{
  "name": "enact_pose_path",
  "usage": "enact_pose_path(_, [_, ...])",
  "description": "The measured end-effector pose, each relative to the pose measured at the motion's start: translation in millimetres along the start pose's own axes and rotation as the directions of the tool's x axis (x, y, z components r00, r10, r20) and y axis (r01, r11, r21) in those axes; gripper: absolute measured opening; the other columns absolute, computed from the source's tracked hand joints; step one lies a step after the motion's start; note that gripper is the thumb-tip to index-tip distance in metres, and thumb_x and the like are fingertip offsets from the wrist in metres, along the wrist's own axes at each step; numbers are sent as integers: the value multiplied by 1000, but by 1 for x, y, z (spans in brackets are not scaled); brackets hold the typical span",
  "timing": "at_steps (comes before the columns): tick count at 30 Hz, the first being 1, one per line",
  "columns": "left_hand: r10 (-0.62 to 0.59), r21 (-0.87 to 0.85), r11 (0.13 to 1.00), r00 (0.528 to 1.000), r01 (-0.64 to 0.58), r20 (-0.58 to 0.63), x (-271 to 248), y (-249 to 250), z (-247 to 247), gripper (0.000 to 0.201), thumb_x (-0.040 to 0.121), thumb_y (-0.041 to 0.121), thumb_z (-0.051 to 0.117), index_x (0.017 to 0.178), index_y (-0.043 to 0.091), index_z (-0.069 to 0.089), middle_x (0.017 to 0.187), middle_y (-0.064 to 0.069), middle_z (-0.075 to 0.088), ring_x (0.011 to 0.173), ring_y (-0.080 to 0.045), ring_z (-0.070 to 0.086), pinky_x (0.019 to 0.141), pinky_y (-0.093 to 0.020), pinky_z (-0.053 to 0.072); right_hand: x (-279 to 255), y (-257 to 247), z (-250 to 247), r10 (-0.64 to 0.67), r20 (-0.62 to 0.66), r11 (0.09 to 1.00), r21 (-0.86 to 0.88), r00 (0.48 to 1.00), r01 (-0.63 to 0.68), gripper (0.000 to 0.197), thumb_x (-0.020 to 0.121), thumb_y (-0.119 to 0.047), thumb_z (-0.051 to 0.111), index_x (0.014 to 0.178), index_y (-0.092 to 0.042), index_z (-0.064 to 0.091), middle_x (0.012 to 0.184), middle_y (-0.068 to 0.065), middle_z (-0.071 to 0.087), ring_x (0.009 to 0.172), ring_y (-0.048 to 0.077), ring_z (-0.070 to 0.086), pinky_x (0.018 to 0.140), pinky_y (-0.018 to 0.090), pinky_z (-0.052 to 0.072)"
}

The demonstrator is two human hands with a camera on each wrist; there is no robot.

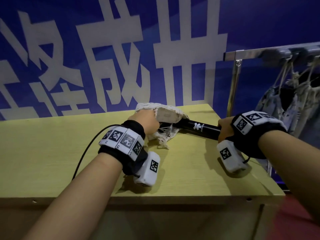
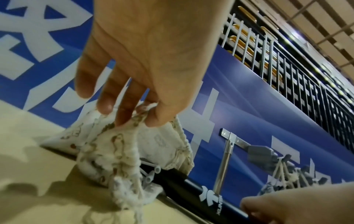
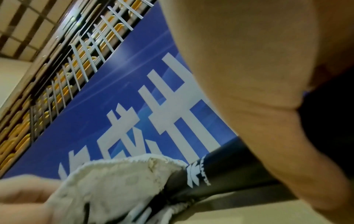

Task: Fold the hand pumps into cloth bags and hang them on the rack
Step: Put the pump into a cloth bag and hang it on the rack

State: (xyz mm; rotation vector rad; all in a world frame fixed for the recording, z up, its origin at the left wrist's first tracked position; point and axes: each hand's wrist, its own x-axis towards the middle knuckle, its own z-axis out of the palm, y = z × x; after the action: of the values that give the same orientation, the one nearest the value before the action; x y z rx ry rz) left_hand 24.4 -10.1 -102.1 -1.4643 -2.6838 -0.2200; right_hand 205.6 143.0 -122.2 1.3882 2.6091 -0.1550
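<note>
Behind the yellow-green bench (image 1: 52, 153), a blue banner (image 1: 69, 49) with white characters was seen from the head view. Near the bench's far edge, the cloth bag (image 1: 166, 116) was pinched at its mouth by the left hand (image 1: 147, 123); the black hand pump (image 1: 199, 129), partly inside, was gripped by the right hand (image 1: 225, 129). Off the right edge, bags (image 1: 285, 104) hung on the rack (image 1: 251, 54).

From the left wrist, fingers (image 2: 122, 112) were seen clamped on the bag's gathered rim.

From the right wrist, the palm was seen wrapped around the pump's barrel.
</note>
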Motion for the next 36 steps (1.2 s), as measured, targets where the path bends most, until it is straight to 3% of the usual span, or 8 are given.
enact_pose_path(9, [376, -65, 926, 923, -372, 76, -38, 45, -9, 16, 100, 18, 38, 106, 8, 49, 95, -5, 49, 85, -23, 47, 68, -28, 32, -61, 2, -17, -115, 10, 974, 197, 993, 110, 32, 96, -33, 47, 114, -7, 53, 100, 8, 54, 90, 19, 52, 86, 30, 43])
enact_pose_path(16, [626, 7, 779, 778, -627, 63, -61, 91, -21, 22, 94, 24, 48, 75, 15, 41, 80, -2, 46, 81, -25, 43, 63, -33, 31, -81, 10, -33, -204, -92, 633, 747, 975, 203, 24, 95, -8, 45, 74, -6, 58, 76, 10, 60, 61, 18, 54, 62, 32, 50])
enact_pose_path(20, [625, 533, 703, 767, -470, -149, -45, 76, -38, 44, 80, 33, 55, 119, 19, 40, 129, -6, 35, 118, -24, 33, 98, -37, 28, -95, 14, -36, -224, -83, 451, 875, 971, 178, 25, 97, -21, 48, 102, 2, 56, 88, 14, 58, 66, 22, 54, 62, 34, 47])
enact_pose_path(25, [647, 604, 678, 729, -418, -222, -32, 80, -48, 71, 84, 25, 57, 145, 15, 21, 152, -3, 22, 143, -21, 18, 115, -47, 8, -112, 16, -42, -308, -84, 338, 921, 948, 192, 31, 98, -24, 45, 114, 1, 51, 92, 13, 57, 72, 21, 56, 64, 34, 53])
enact_pose_path(28, [785, 606, 600, 529, -523, -322, -27, 96, -48, 48, 67, 10, 70, 114, 5, 60, 107, -10, 66, 110, -26, 61, 104, -53, 35, -120, 16, -42, -369, -94, 281, 937, 925, 207, 36, 99, -26, 43, 118, 3, 51, 93, 13, 57, 72, 21, 57, 65, 34, 55])
enact_pose_path(32, [847, 667, 523, 408, -530, -341, -20, 117, -51, 17, 59, -1, 64, 74, 6, 62, 61, -8, 63, 56, -24, 63, 62, -28, 51, -128, 26, -46, -379, -87, 273, 941, 921, 201, 40, 101, -25, 37, 123, 5, 50, 97, 14, 61, 76, 20, 61, 65, 29, 56])
enact_pose_path(34, [836, 618, 540, 450, -571, -315, -17, 125, -56, 15, 71, -2, 57, 84, 3, 61, 74, -12, 66, 67, -28, 65, 66, -32, 50, -132, 40, -51, -376, -59, 319, 929, 925, 189, 42, 101, -29, 34, 125, 2, 51, 102, 15, 64, 78, 19, 62, 64, 26, 54])
enact_pose_path(36, [741, 576, 632, 622, -518, -254, -14, 128, -61, 21, 86, 6, 50, 106, 3, 53, 102, -14, 64, 96, -32, 61, 82, -39, 43, -137, 58, -57, -343, -54, 324, 931, 938, 172, 42, 101, -33, 32, 120, -4, 54, 92, 11, 66, 70, 15, 62, 57, 22, 53])
